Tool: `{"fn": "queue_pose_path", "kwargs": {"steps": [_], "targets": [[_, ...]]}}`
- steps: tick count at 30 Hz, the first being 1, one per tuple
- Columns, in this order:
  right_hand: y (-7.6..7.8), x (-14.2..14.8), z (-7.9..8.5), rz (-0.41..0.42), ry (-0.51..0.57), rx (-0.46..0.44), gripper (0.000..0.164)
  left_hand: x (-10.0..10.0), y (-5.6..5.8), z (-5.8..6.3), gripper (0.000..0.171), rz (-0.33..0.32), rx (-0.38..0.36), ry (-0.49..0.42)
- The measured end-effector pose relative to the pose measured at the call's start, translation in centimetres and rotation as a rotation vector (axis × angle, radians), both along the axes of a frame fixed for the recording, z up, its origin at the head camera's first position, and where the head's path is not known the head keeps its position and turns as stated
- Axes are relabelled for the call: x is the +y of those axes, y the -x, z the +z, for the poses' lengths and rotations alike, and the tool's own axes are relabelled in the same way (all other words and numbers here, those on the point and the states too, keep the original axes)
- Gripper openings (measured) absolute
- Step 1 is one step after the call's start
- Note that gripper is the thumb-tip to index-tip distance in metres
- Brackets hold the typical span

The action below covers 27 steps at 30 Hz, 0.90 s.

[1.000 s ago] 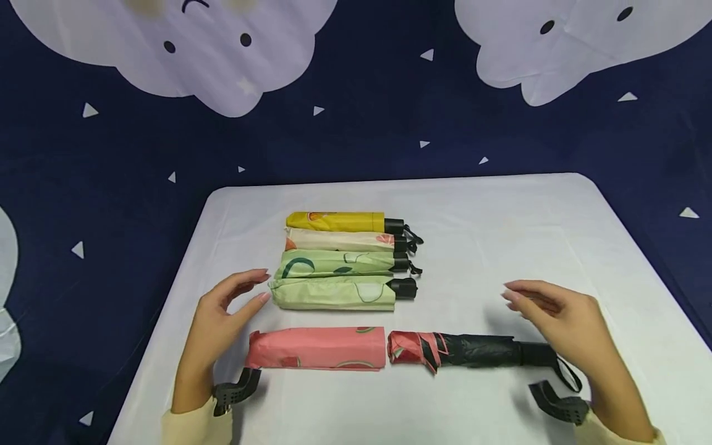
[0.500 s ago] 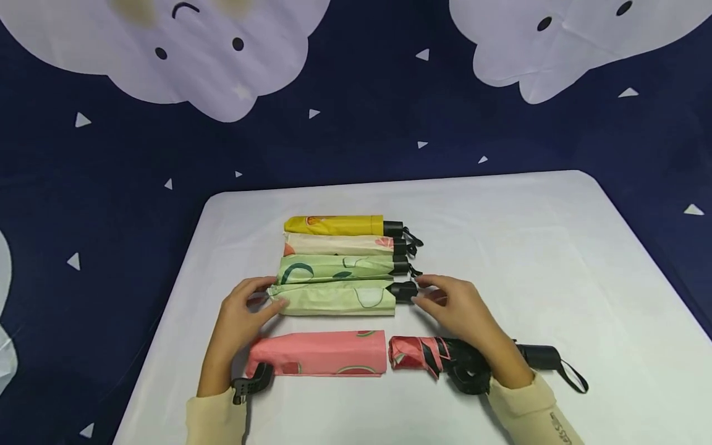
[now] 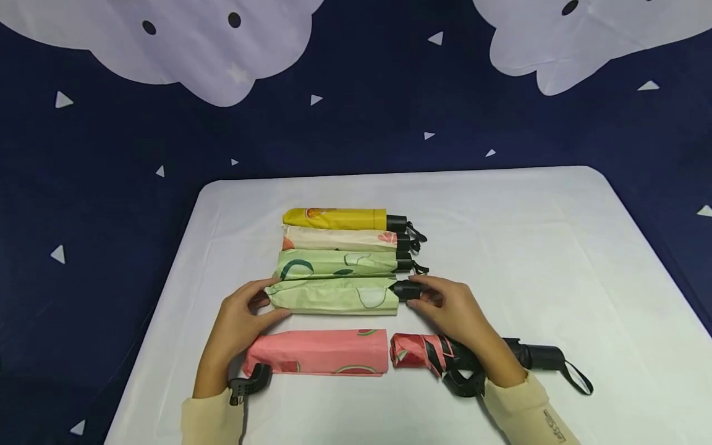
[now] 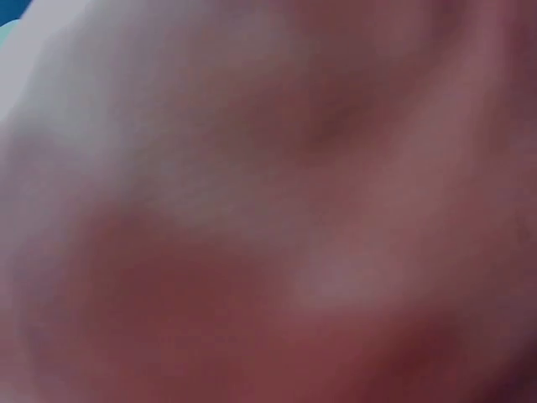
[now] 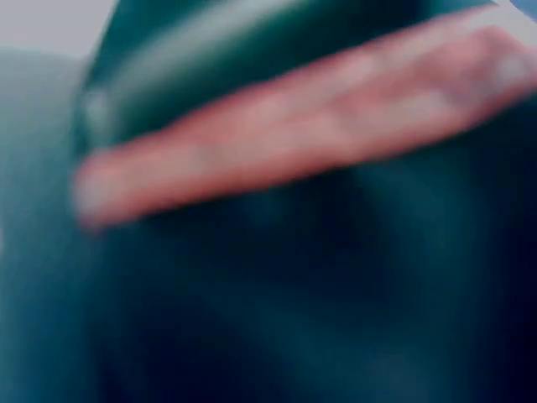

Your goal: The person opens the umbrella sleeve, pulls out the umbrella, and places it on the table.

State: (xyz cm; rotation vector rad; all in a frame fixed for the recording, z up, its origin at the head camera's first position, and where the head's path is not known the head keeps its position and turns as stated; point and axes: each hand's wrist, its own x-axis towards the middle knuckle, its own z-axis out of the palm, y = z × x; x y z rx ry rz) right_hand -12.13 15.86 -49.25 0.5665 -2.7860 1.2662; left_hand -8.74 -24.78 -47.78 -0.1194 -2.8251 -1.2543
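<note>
The left hand [image 3: 240, 318] and right hand [image 3: 453, 306] face each other, fingers [image 3: 432, 282] curved, thumbs nearer the body, 2 forearms [image 3: 503, 363] slanting inward.

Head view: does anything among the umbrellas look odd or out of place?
The black-and-red umbrella lies uncovered, end to end with a pink sleeve, whereas the four umbrellas lined up behind are sleeved. No visible damage.
</note>
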Motion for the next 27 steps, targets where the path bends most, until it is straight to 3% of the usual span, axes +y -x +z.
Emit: {"fn": "queue_pose_path", "kwargs": {"steps": [12,27], "targets": [[-0.01,0.34,0.09,-0.008,-0.030,0.029,0.044,0.36,0.09,0.08,0.067,-0.001,-0.013,0.025],[0.11,0.30,-0.10,-0.009,-0.056,0.080,0.043,0.85,0.09,-0.40,0.059,0.001,0.055,-0.010]]}}
